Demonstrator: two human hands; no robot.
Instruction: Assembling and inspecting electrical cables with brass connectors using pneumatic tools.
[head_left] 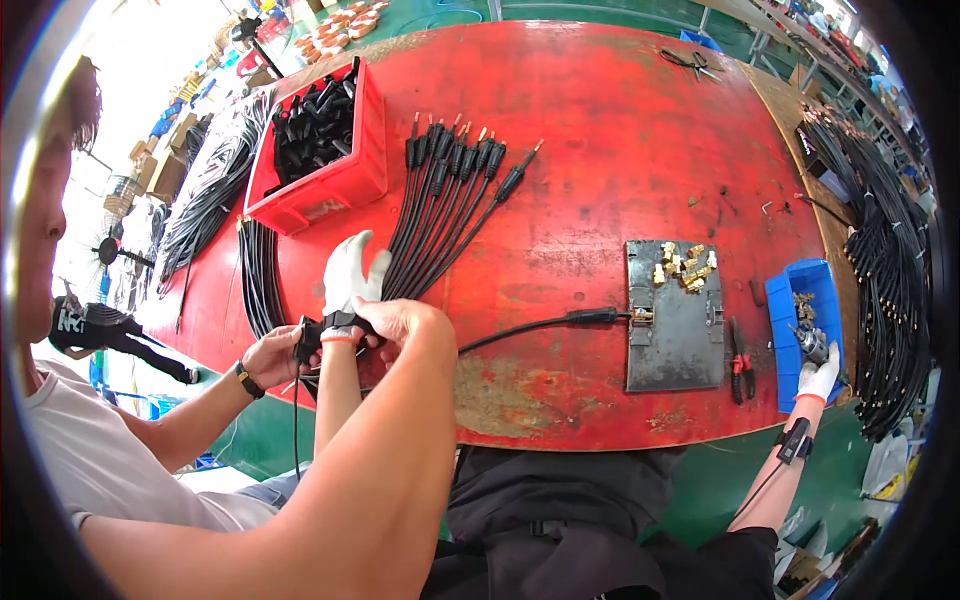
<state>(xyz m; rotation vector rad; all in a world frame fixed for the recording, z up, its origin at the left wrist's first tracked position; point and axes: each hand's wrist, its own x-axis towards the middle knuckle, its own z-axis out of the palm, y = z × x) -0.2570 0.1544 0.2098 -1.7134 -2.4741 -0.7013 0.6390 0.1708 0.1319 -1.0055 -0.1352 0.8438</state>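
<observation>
My left hand [350, 272], in a white glove, is raised palm-up with its fingers apart and nothing in them. A person's two hands [392, 325] grip a black wrist strap with a small device [312, 338] on my left wrist. Just beyond it, a fan of black cables with moulded sleeves and metal tips [440, 205] lies on the table. My gloved right hand [822, 378] reaches into a blue bin [786, 345], fingers closed around the end of a silver, cylindrical metal piece [812, 347]. Small brass parts [803, 308] lie in the bin too.
A dark metal fixture [675, 350] carries brass fittings [688, 268] and one cable end [592, 316]. Red-handled pliers [740, 365] lie beside it. A red crate of black sleeves [340, 195] stands back left, scissors [692, 65] far right. Cable bundles [880, 290] hang at the right edge.
</observation>
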